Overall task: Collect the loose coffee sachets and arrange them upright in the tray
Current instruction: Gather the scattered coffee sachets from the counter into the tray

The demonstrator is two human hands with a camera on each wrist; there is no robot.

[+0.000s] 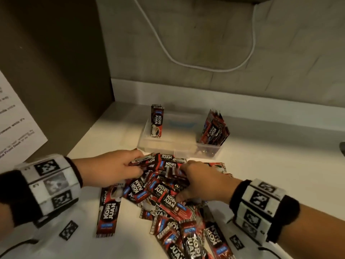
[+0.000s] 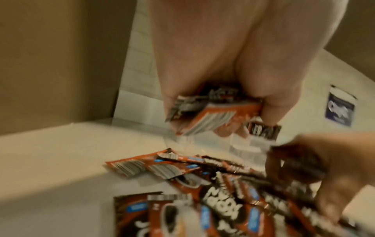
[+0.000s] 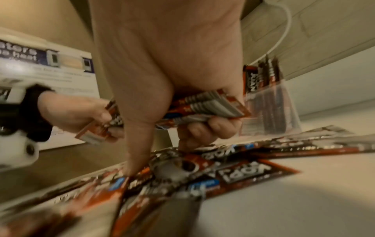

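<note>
Several red-and-black coffee sachets (image 1: pixel 168 202) lie in a loose heap on the white counter (image 1: pixel 280 174). My left hand (image 1: pixel 115 167) hovers over the heap's far left and grips a small stack of sachets (image 2: pixel 211 115). Over the middle of the heap my right hand (image 1: pixel 201 182) holds another bundle of sachets (image 3: pixel 207 104), its thumb touching the pile. Behind the heap stands a clear plastic tray (image 1: pixel 168 146). One sachet (image 1: pixel 157 121) is upright at its left end, and a bunch of upright sachets (image 1: pixel 214 129) fills its right end.
A brown cabinet side (image 1: pixel 56 71) with a printed paper sheet (image 1: pixel 16 118) closes the left. A white cable (image 1: pixel 205 66) hangs on the tiled back wall. A dark object (image 1: pixel 342 148) sits at the right edge of the counter.
</note>
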